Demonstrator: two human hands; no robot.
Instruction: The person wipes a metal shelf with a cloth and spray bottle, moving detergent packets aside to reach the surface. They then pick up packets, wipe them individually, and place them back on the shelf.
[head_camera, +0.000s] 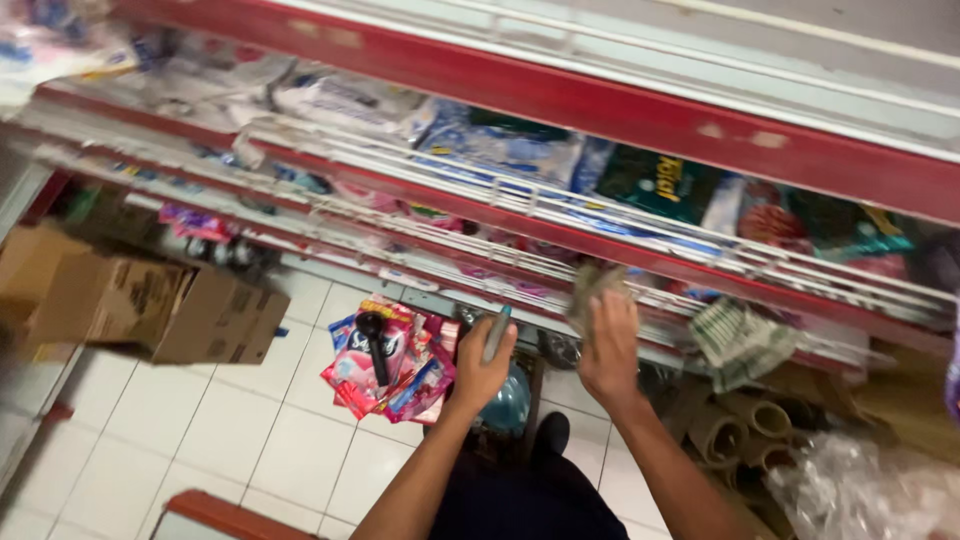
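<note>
**Both hands raised to the lower shelf rail**

Head view: the right hand (608, 345) was closed around a crumpled greyish cloth (590, 285), pressing it against the white wire rail of the red shelf (560, 262) directly ahead; blur hid the fingers' exact hold. The left hand (482, 365), just beside it, gripped a slim grey-blue tool (497, 332), its long axis pointing up toward the same rail. On the white tiled floor (240, 430) lay pink packets (395, 365) and cardboard boxes (160, 305), with cardboard tubes (740, 425) at right.

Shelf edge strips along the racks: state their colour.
Red, on the shelf edge strips; the head view shows it clearly.
</note>
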